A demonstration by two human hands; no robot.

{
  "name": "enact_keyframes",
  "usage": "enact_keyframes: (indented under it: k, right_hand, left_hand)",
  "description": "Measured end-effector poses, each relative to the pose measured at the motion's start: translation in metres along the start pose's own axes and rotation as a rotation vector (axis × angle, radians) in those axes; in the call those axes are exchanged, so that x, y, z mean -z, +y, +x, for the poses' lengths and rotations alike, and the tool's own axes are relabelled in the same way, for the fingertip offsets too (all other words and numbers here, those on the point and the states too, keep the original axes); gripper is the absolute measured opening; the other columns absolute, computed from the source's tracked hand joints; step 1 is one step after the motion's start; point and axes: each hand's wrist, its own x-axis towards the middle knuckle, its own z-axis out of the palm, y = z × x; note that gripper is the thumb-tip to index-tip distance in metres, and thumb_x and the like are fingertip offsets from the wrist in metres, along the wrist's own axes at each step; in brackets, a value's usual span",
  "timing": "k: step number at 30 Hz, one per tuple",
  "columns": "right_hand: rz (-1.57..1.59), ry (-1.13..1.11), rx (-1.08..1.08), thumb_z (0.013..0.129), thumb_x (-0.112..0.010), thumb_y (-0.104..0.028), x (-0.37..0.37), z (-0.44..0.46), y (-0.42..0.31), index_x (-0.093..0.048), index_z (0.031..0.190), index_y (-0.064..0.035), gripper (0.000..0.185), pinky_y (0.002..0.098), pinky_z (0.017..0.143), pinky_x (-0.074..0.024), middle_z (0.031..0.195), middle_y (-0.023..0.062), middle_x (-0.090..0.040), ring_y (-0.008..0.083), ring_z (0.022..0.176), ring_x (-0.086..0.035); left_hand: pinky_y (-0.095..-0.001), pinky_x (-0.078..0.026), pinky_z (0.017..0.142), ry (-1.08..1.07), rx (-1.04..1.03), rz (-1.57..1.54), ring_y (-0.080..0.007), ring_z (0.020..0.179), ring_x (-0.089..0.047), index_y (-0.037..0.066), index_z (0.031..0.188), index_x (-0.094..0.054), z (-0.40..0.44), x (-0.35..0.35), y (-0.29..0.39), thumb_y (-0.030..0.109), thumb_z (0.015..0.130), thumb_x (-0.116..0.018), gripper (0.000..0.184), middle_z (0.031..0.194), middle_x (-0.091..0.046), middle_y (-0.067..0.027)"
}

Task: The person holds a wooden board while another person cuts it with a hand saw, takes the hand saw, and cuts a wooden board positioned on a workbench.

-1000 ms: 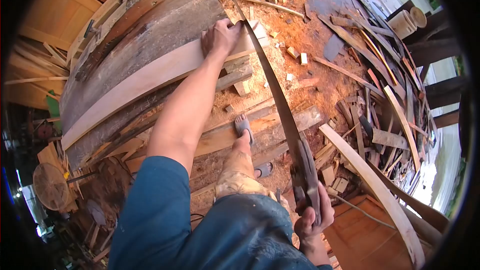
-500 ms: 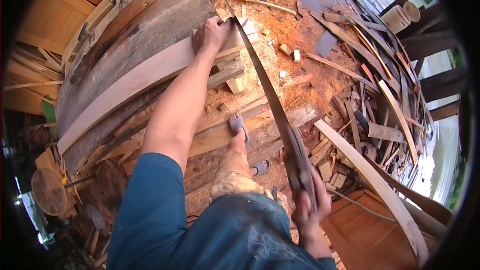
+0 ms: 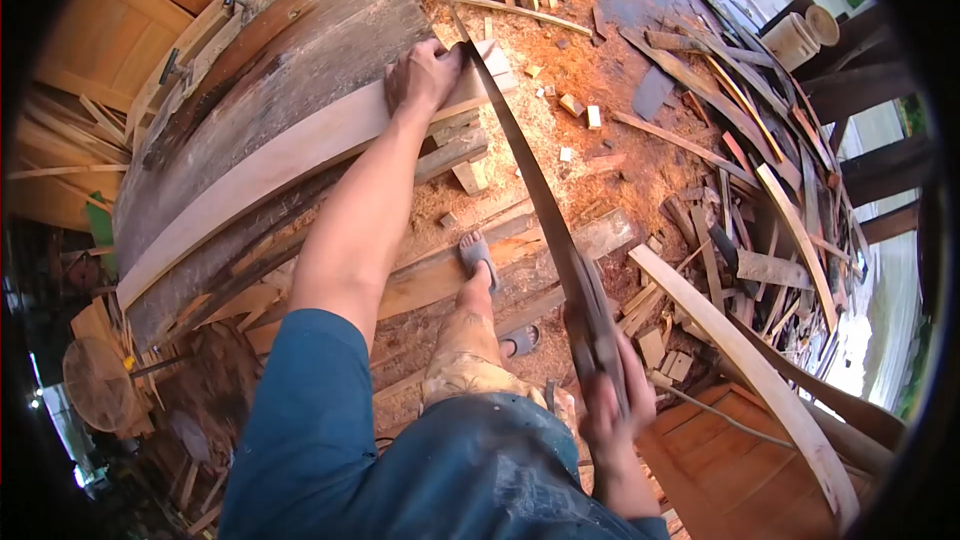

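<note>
A long handsaw (image 3: 537,180) runs from the end of a pale board (image 3: 270,162) down to its dark handle. My right hand (image 3: 617,398), slightly blurred, is wrapped round that handle near my waist. At the board's right end my left hand (image 3: 425,75) presses on the wood, fingers bent over it right beside the blade. The blade crosses the board near its end. Beneath the board lies a broad, worn wooden workbench top (image 3: 335,25).
Offcuts and sawdust (image 3: 570,155) cover the ground ahead. Scrap strips (image 3: 740,110) are heaped at the right, near a white bucket (image 3: 790,38). A curved plank (image 3: 745,350) leans at the lower right, by brown wooden panels (image 3: 725,455). Beams lie around my feet.
The view has shifted slightly, and the saw handle with my right hand has shifted a little along its line. My left hand stays on the board. A pink shape shows at the top right.
</note>
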Motion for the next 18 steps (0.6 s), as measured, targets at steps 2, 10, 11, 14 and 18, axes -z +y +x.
enact_keyframes:
  k: [2, 10, 11, 14, 18]
  right_hand:
    - [-0.098, 0.026, 0.017, 0.094, -0.063, -0.02, -0.054, 0.065, 0.022, -0.059, 0.129, 0.0022, 0.042, 0.0315, 0.065, -0.0538, 0.095, 0.019, -0.073, 0.0259, 0.066, -0.068]
    - [-0.142, -0.009, 0.039, 0.094, -0.06, -0.03, -0.013, -0.002, 0.025, -0.058, 0.128, 0.0061, 0.05, 0.0331, 0.081, -0.0558, 0.103, 0.0227, -0.072, 0.0303, 0.091, -0.074]
    - [-0.024, -0.005, -0.046, 0.096, -0.056, -0.033, 0.006, -0.024, 0.006, -0.057, 0.126, 0.0131, 0.055, 0.0338, 0.087, -0.0548, 0.11, 0.0249, -0.07, 0.0308, 0.099, -0.072]
    - [0.148, -0.016, -0.138, 0.095, -0.057, -0.031, 0.025, -0.043, -0.002, -0.057, 0.125, 0.0135, 0.053, 0.0341, 0.084, -0.0556, 0.108, 0.0247, -0.071, 0.0302, 0.097, -0.073]
    - [-0.104, 0.05, -0.03, 0.09, -0.065, -0.016, -0.07, 0.088, 0.026, -0.063, 0.125, -0.0059, 0.036, 0.0333, 0.064, -0.053, 0.08, 0.0192, -0.068, 0.0262, 0.07, -0.071]
  left_hand:
    - [-0.046, -0.053, 0.079, 0.009, -0.05, -0.039, -0.0379, 0.092, -0.069, 0.017, 0.099, -0.075, 0.017, -0.029, -0.027, 0.056, 0.084, -0.058, 0.046, 0.099, -0.072, -0.0149]
    - [-0.0461, -0.053, 0.083, -0.053, 0.043, 0.034, -0.0382, 0.099, -0.068, 0.018, 0.101, -0.075, -0.01, 0.017, 0.011, 0.053, 0.086, -0.056, 0.042, 0.103, -0.072, -0.0152]
    - [-0.0462, -0.053, 0.084, -0.062, 0.038, 0.04, -0.0383, 0.099, -0.068, 0.018, 0.101, -0.075, -0.011, 0.018, 0.012, 0.052, 0.086, -0.056, 0.042, 0.103, -0.072, -0.0153]
    - [-0.0465, -0.053, 0.085, -0.04, 0.034, 0.027, -0.0385, 0.1, -0.067, 0.018, 0.101, -0.075, -0.009, 0.014, 0.012, 0.051, 0.087, -0.055, 0.041, 0.104, -0.071, -0.0152]
    - [-0.047, -0.053, 0.085, 0.002, -0.028, 0.072, -0.0381, 0.099, -0.067, 0.018, 0.103, -0.074, -0.009, 0.009, 0.007, 0.05, 0.088, -0.055, 0.04, 0.104, -0.071, -0.0148]
